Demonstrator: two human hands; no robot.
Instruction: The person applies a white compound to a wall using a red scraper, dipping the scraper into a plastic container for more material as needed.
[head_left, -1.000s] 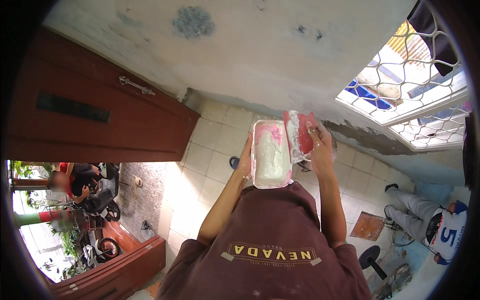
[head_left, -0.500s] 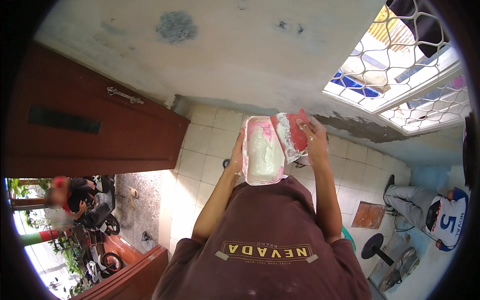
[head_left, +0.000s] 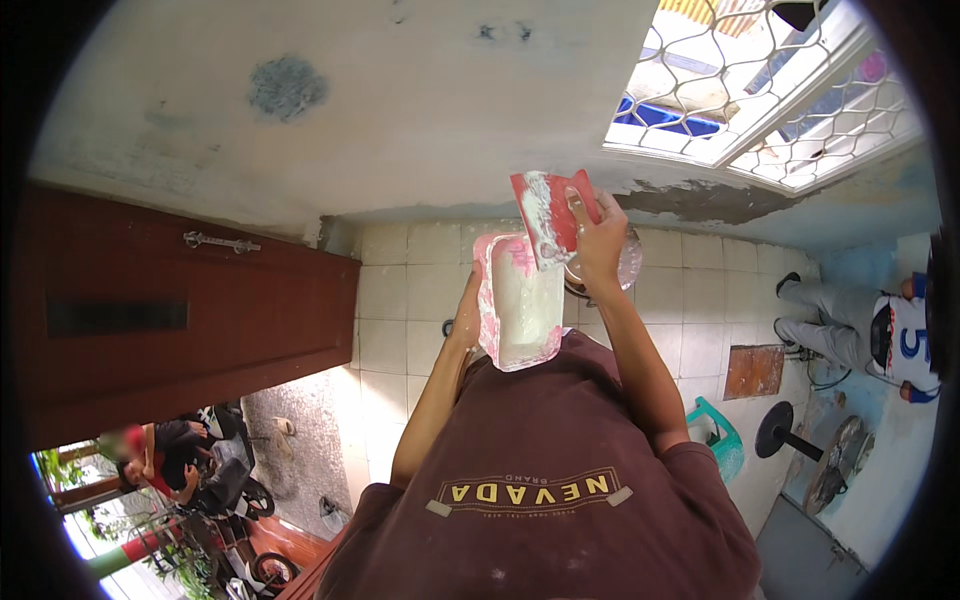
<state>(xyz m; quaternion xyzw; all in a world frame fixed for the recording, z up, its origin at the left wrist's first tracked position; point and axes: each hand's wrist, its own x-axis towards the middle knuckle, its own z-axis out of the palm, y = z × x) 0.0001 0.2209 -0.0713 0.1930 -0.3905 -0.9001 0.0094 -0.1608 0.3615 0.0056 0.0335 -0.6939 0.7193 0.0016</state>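
Observation:
My left hand (head_left: 468,312) grips the left side of a pink rectangular tub (head_left: 484,262), held in front of my chest. White putty (head_left: 525,310) lies inside it, and smears coat its rim. In my right hand (head_left: 601,240) is a flat red scraper (head_left: 565,205), pinched with the thumb across its face. Putty streaks the scraper's left part. Its lower corner overlaps the tub's upper right edge; whether they touch I cannot tell. The wall (head_left: 410,130) rises just beyond, with a grey patch (head_left: 288,87) at upper left.
A round bucket (head_left: 628,262) stands on the tiles behind my right hand. Right of me are a green plastic stool (head_left: 722,440), a black round-based stand (head_left: 775,430) and a person (head_left: 870,330). At left is a brown door (head_left: 150,350); a grilled window (head_left: 720,90) sits upper right.
The scraper has risen away from my chest, toward the wall, and partly off the tub. The putty surface looks lower and smoother. My view has shifted to the right.

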